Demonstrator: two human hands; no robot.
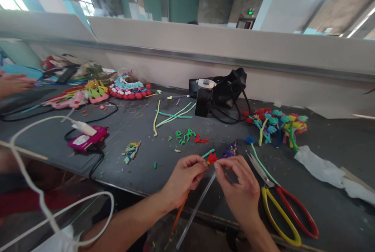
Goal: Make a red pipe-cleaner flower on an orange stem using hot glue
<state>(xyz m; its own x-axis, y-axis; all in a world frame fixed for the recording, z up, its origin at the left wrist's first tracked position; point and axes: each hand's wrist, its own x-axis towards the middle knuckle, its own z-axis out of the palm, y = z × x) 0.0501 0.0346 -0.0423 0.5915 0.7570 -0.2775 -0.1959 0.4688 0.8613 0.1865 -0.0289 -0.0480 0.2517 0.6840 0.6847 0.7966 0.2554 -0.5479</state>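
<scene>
My left hand (184,177) and my right hand (237,189) meet low in the middle of the view, both pinched on a small red pipe-cleaner flower (212,158). An orange stem (178,215) runs down from my left hand's fingers. A clear thin stick (195,211) slants down between the two hands. A teal pipe-cleaner piece (208,153) and a dark blue shiny piece (230,150) lie on the table just beyond my fingertips.
Scissors (281,205) with yellow and red handles lie right of my right hand. Finished pipe-cleaner flowers (278,125) lie at the right, cut scraps (184,135) in the middle, a black bag (225,92) behind. Another person's hand (13,84) is at far left. A white cable (35,189) loops at lower left.
</scene>
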